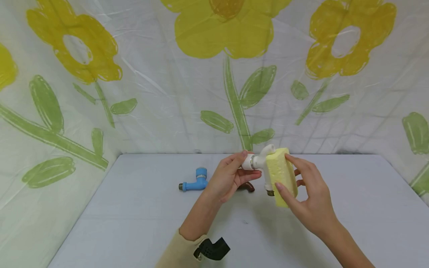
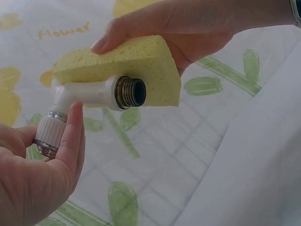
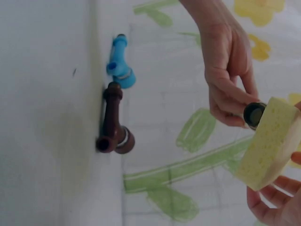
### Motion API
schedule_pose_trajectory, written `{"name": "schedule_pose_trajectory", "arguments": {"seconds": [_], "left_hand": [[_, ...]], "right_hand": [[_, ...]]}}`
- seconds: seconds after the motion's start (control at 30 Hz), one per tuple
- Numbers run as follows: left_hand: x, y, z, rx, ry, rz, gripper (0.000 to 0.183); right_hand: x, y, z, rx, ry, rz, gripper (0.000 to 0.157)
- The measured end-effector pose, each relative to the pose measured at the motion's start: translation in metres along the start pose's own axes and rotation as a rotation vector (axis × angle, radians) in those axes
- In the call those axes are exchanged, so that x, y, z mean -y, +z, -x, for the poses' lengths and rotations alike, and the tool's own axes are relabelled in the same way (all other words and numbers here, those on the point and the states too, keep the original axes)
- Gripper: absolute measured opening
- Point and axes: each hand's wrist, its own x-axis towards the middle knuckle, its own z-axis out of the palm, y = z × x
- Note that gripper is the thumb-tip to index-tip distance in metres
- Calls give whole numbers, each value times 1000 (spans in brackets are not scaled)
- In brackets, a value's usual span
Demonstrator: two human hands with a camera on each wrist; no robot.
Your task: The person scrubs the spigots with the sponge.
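Note:
A white plastic faucet [image 1: 259, 162] with a brass-coloured threaded end is raised above the table. My left hand [image 1: 228, 176] grips it by its ribbed white knob [image 2: 50, 131]. In my right hand [image 1: 311, 195] is a yellow sponge [image 1: 281, 178], held between thumb and fingers. The sponge lies along the side of the faucet body, overlapping it in the head view. From the left wrist view, the threaded end [image 2: 131, 92] points out past the sponge's face. The right wrist view shows the sponge hiding most of the faucet.
A blue faucet [image 1: 196, 182] lies on the white table [image 1: 134, 223] behind my left hand. Beside it is a dark brown faucet [image 3: 113, 120], mostly hidden by that hand in the head view. A flower-printed sheet [image 1: 151, 93] hangs behind the table.

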Motion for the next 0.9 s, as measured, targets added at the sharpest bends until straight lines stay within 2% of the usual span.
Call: {"name": "schedule_pose_trajectory", "arguments": {"seconds": [0.3, 0.57, 0.7, 0.9], "left_hand": [[-3, 1, 0, -79, 19, 45, 43], [-8, -3, -1, -151, 32, 113, 40], [-8, -2, -1, -139, 38, 110, 39], [-4, 3, 0, -95, 22, 74, 40]], "right_hand": [[1, -2, 1, 42, 1, -24, 78], [1, -6, -2, 116, -20, -6, 77], [1, -6, -2, 117, -18, 9, 77], [1, -5, -1, 67, -8, 5, 78]]}}
